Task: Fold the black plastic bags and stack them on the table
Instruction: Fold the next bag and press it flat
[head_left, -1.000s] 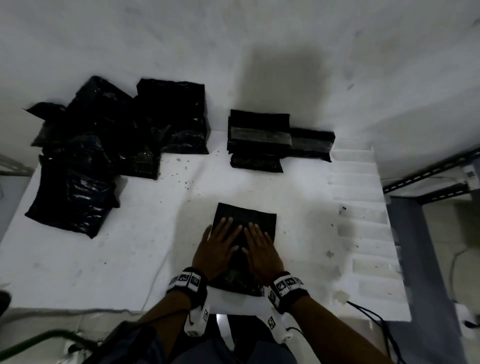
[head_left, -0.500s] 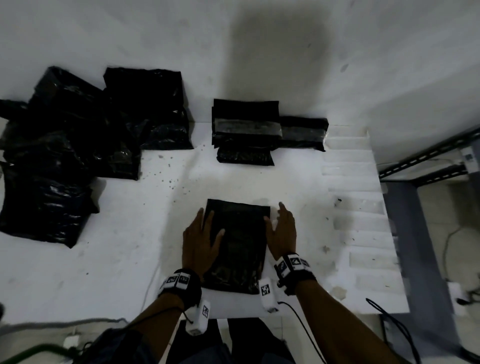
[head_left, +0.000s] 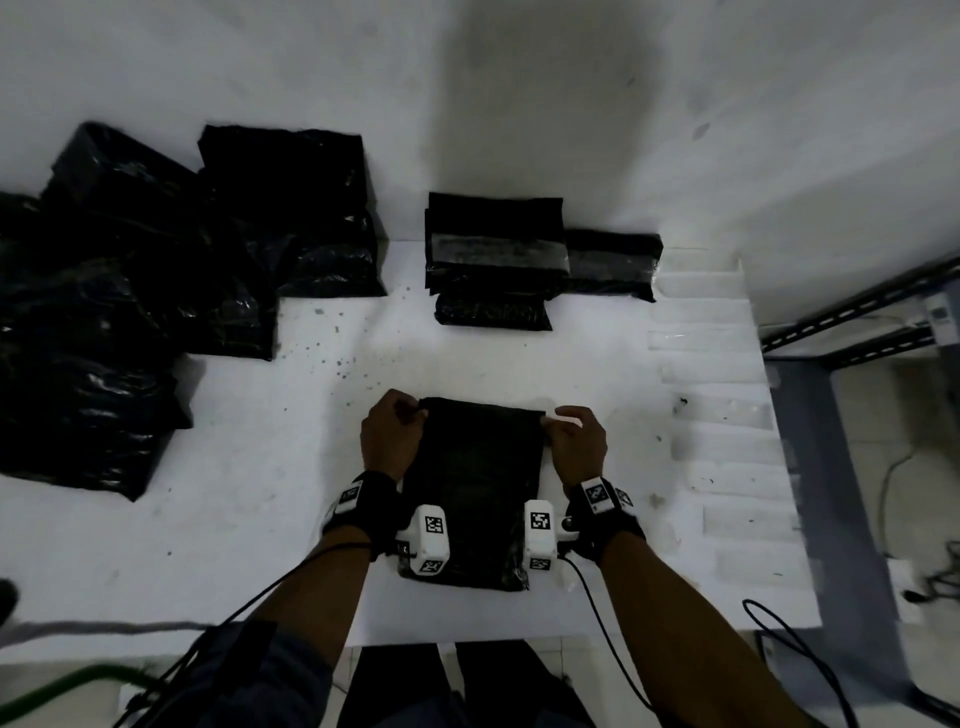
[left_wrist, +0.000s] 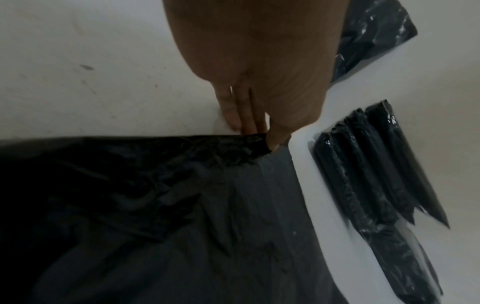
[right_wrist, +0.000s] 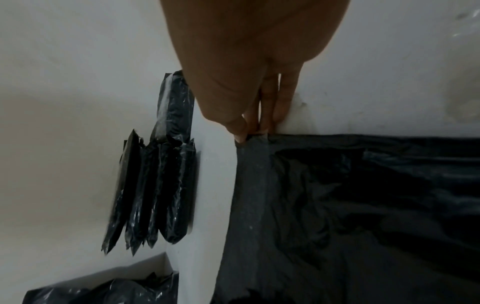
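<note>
A black plastic bag (head_left: 475, 483) lies flat on the white table (head_left: 208, 519) in front of me, long side running away from me. My left hand (head_left: 410, 415) pinches its far left corner, and in the left wrist view thumb and fingers of the left hand (left_wrist: 262, 137) close on that corner of the bag (left_wrist: 182, 226). My right hand (head_left: 553, 423) pinches the far right corner; the right wrist view shows the right hand (right_wrist: 249, 135) gripping the bag (right_wrist: 337, 205) edge. A stack of folded bags (head_left: 493, 260) sits against the wall beyond.
A heap of unfolded black bags (head_left: 130, 286) covers the table's left and back left. Another folded bag (head_left: 610, 265) lies right of the stack. Clear plastic strips (head_left: 722, 415) line the table's right side. A metal frame (head_left: 857, 322) stands off the right edge.
Both hands left the bag's middle, slid out to its sides, then moved forward and took hold of its two far corners.
</note>
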